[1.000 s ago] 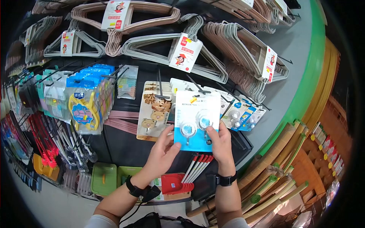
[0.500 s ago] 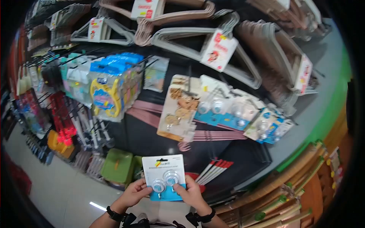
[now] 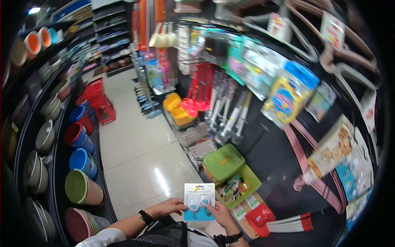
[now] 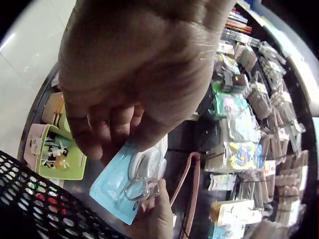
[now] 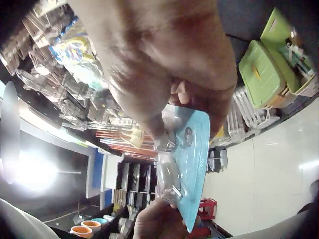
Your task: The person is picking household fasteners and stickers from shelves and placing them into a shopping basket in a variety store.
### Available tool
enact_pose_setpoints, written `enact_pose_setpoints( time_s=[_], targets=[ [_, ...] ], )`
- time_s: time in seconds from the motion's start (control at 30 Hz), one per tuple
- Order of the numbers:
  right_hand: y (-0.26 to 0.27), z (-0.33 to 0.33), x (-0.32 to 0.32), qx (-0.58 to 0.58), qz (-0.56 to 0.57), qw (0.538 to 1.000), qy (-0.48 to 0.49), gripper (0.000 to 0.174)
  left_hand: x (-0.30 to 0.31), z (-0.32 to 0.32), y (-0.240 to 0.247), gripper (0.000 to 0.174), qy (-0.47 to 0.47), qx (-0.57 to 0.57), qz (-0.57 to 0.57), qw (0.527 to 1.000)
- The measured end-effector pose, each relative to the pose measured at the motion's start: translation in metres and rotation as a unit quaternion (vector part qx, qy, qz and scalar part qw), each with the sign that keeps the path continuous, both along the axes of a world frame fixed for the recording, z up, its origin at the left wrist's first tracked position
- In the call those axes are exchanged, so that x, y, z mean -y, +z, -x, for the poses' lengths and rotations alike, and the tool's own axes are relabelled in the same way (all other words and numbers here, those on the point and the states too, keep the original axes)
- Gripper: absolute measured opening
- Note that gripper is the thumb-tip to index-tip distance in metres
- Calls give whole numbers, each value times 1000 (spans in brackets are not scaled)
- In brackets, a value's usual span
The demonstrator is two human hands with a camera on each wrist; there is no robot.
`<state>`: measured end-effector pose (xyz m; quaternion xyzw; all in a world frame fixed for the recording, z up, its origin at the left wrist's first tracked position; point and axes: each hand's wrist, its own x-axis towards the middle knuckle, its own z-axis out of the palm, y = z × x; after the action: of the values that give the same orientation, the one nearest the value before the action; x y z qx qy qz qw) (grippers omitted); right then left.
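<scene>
A blue and white blister pack (image 3: 199,201) with two clear round suction hooks is held upright low in the head view. My right hand (image 3: 222,215) pinches its right edge, thumb on the front near a hook. At the pack's left edge is my left hand (image 3: 172,206), its thumb and fingers holding the side. In the left wrist view the left hand (image 4: 144,64) grips one side of the pack (image 4: 117,184). From the right wrist view, the right hand (image 5: 169,59) has its thumb over the pack (image 5: 192,164), fingers behind.
Hanging packs (image 3: 284,96), pink hangers (image 3: 302,152) and a green bin (image 3: 224,162) line the right side. Buckets (image 3: 83,161) and basins stand on shelves at the left. A tiled aisle (image 3: 135,148) runs between, with a red stool (image 3: 101,103) farther back.
The head view has swung left from the hanger rack to the aisle. Both hands have come down and closer to the body with the pack, away from the hanging packs.
</scene>
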<state>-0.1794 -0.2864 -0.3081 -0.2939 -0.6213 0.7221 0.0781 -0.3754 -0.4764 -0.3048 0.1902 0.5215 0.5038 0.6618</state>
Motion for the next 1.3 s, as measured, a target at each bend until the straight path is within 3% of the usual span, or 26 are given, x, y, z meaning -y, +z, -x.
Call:
enact_pose_setpoints(
  time_s=[0.33, 0.63, 0.87, 1.0, 1.3],
  targets=[
    [-7, 183, 88, 43, 44, 992, 113, 29, 125, 170, -21, 33, -3, -35, -62, 997],
    [20, 364, 149, 78, 0, 974, 215, 31, 214, 287, -15, 33, 120, -51, -30, 991],
    [5, 523, 157, 74, 1, 950, 305, 31, 242, 399, -31, 30, 267, 28, -17, 963],
    [7, 634, 146, 72, 16, 934, 348, 32, 238, 487, -34, 30, 307, 68, 0, 949],
    [45, 904, 126, 39, -55, 860, 505, 37, 224, 680, 14, 27, 425, 67, -7, 903]
  ],
)
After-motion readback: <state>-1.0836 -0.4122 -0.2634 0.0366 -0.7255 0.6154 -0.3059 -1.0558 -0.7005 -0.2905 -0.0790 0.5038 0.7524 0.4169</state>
